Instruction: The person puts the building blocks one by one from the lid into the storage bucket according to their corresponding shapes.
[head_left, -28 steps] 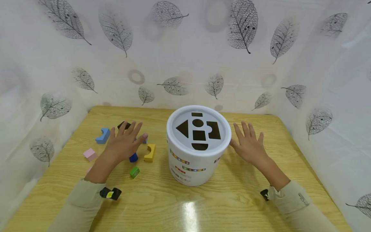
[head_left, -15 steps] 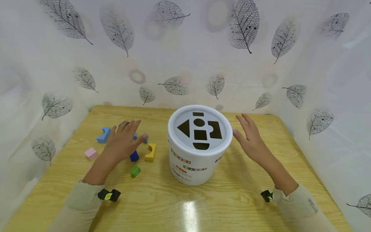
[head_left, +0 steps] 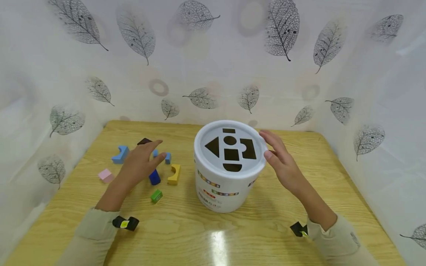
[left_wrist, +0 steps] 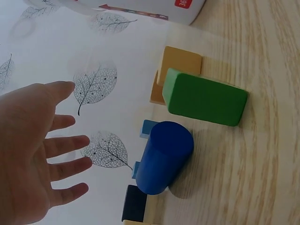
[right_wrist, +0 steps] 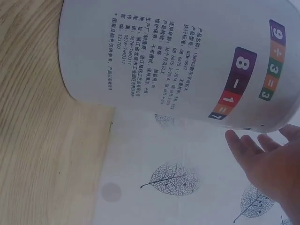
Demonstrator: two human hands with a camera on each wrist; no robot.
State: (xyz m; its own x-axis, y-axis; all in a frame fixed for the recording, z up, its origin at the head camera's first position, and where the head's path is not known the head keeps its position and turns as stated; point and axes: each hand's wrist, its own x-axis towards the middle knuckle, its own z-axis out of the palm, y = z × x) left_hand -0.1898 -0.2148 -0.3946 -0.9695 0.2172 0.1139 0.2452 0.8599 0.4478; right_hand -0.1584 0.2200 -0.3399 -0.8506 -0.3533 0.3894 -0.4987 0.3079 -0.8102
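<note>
My left hand (head_left: 138, 164) hovers over loose blocks, fingers extended, holding nothing. Below and around it are a dark blue cylinder (left_wrist: 164, 159), a green block (left_wrist: 206, 98), a yellow block with a curved notch (head_left: 174, 176), small light blue pieces (head_left: 168, 158) and a dark block (head_left: 144, 141). A white bucket (head_left: 219, 195) stands upright, its lid (head_left: 208, 159) cut with shaped holes. Beside the lid's right rim is my right hand (head_left: 284, 168), fingers gently bent. Its fingertips (right_wrist: 230, 136) are at the rim; I cannot tell whether they touch.
A light blue notched block (head_left: 121, 155) and a pink block (head_left: 105, 176) lie on the left of the wooden table (head_left: 186, 236). A leaf-printed white sheet (head_left: 213, 59) surrounds the back and sides.
My right hand has turned and moved left to the bucket's rim, its spread fingers drawing together. The left hand has tilted slightly, uncovering more of the dark block and light blue pieces.
</note>
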